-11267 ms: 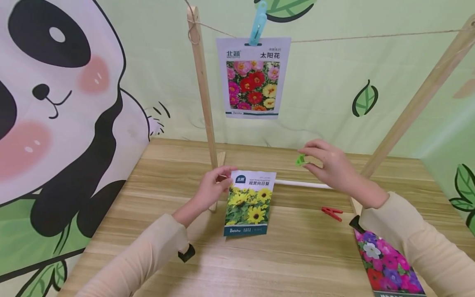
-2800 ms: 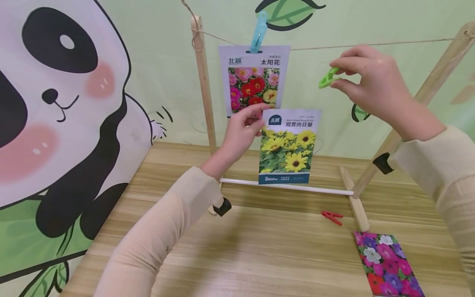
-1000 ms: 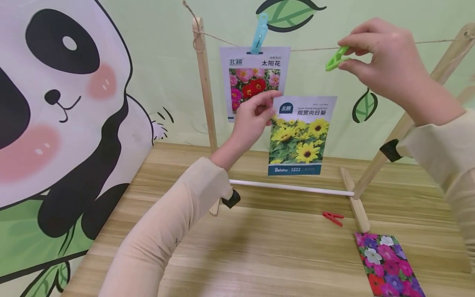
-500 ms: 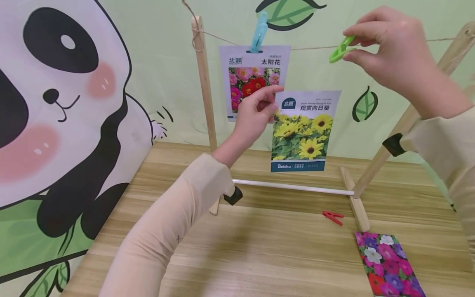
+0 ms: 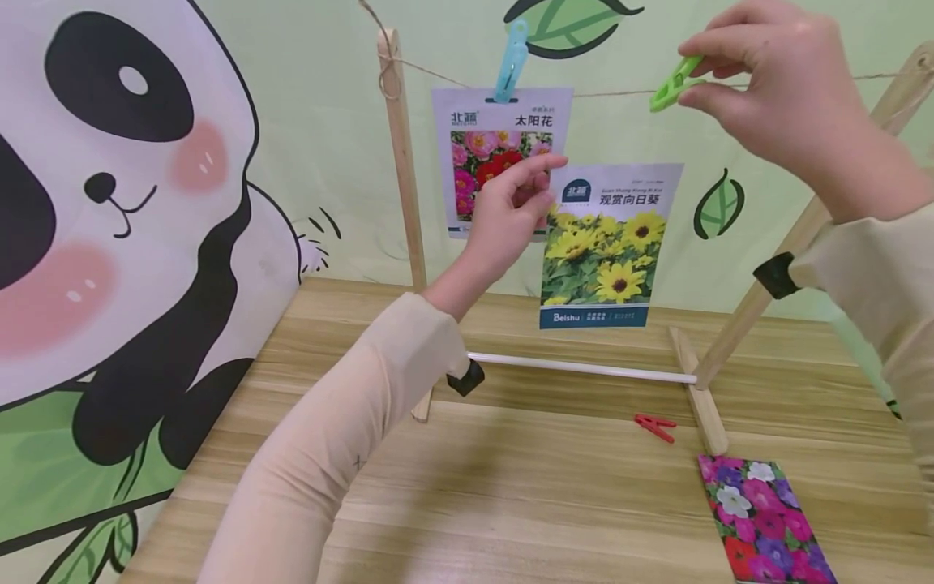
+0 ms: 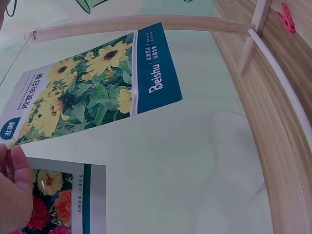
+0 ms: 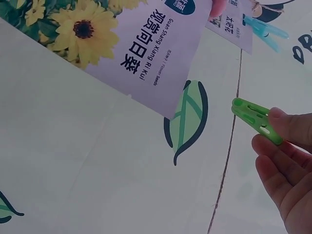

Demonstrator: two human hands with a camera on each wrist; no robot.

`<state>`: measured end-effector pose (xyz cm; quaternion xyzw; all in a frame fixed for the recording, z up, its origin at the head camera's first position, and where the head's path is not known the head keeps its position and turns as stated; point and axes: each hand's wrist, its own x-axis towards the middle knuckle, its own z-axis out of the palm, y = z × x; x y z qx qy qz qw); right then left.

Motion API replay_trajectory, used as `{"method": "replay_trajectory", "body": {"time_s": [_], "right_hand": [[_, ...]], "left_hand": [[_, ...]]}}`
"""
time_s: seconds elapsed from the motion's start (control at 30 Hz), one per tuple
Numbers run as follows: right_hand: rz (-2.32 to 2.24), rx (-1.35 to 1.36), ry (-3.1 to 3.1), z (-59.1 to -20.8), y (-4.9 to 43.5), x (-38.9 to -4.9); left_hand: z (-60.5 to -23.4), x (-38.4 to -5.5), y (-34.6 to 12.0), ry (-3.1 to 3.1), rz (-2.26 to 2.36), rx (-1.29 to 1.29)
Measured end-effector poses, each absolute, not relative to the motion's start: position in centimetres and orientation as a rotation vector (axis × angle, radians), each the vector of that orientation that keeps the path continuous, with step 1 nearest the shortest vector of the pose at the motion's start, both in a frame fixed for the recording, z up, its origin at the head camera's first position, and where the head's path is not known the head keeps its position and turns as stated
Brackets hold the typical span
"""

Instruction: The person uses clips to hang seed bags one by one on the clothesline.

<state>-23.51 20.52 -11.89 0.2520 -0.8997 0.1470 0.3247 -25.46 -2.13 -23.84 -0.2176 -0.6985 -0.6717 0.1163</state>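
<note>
My left hand (image 5: 511,215) pinches the upper left edge of a seed packet (image 5: 601,255) with yellow sunflowers on it. The packet hangs upright in the air, its top edge below the twine line (image 5: 620,94). In my right hand (image 5: 791,105), thumb and fingers pinch a green clothespin (image 5: 674,84) by its handle end. In the right wrist view the tip of the clothespin (image 7: 258,119) overlaps the twine. Behind my left hand, a second seed packet (image 5: 467,109) with pink and red flowers hangs from the line by a blue clothespin (image 5: 512,62).
Wooden posts (image 5: 404,178) hold the twine at both sides, joined low down by a white rod (image 5: 584,367). On the wooden table (image 5: 554,495) lie a red clothespin (image 5: 655,427) and a packet with purple and pink flowers (image 5: 766,519). A panda-print backdrop (image 5: 277,122) stands behind.
The sunflower packet has risen from near the tabletop toward the line and moved right in my left hand. My right hand has lifted the green clothespin up to the line's height.
</note>
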Motion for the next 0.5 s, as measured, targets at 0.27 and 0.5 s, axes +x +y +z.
{"method": "replay_trajectory", "body": {"time_s": [0.27, 0.5], "right_hand": [[0.39, 0.659, -2.356, -11.47, 20.41, -23.52], [0.396, 0.649, -2.351, -11.18, 20.49, -23.76]], "left_hand": [[-23.44, -25.51, -1.89, -2.049, -1.963, -0.618], [-23.09, -25.57, -1.72, -2.022, -1.976, -0.623]]}}
